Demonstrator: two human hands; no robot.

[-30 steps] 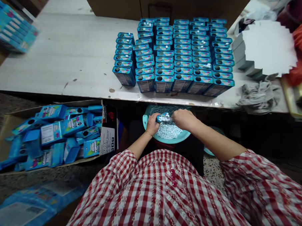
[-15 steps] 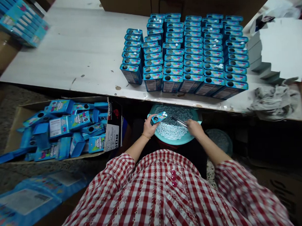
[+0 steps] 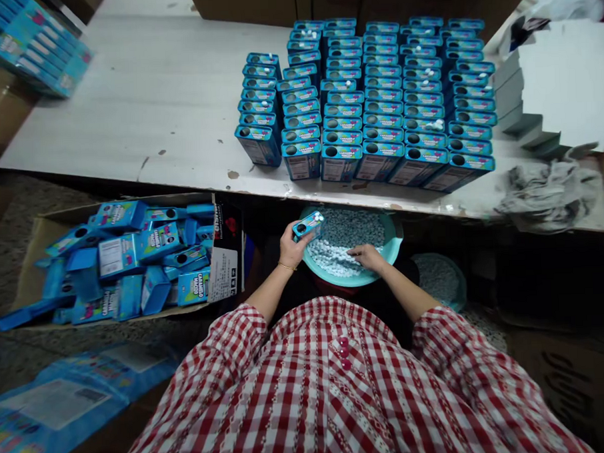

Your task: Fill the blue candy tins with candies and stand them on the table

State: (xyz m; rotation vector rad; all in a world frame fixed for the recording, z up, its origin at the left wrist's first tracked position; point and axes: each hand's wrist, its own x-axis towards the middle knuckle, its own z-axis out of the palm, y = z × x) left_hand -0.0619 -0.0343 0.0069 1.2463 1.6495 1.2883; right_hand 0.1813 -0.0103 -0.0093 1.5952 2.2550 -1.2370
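My left hand [image 3: 291,245] is wrapped round a small blue candy box [image 3: 308,225], held tilted over the left rim of a turquoise basin [image 3: 394,249]. A few white candies lie on the box's top, beside its round dark hole. Small white candies [image 3: 355,225] fill much of the basin. My right hand [image 3: 370,257] is low over the candies at the basin's right side, its fingers closed and pointing left. What it grips is hard to make out among the pale candies.
Rows of upright blue boxes [image 3: 344,163] stand on the white table [image 3: 141,106]. A carton [image 3: 26,265] of jumbled blue boxes is on the left. A second basin [image 3: 459,290] of candies sits lower right. Crumpled plastic [image 3: 545,196] lies at the table's right end.
My right hand has moved left and lower into the basin; the shiny metal tool seen in it before no longer shows clearly. My left hand has shifted the box slightly left and up.
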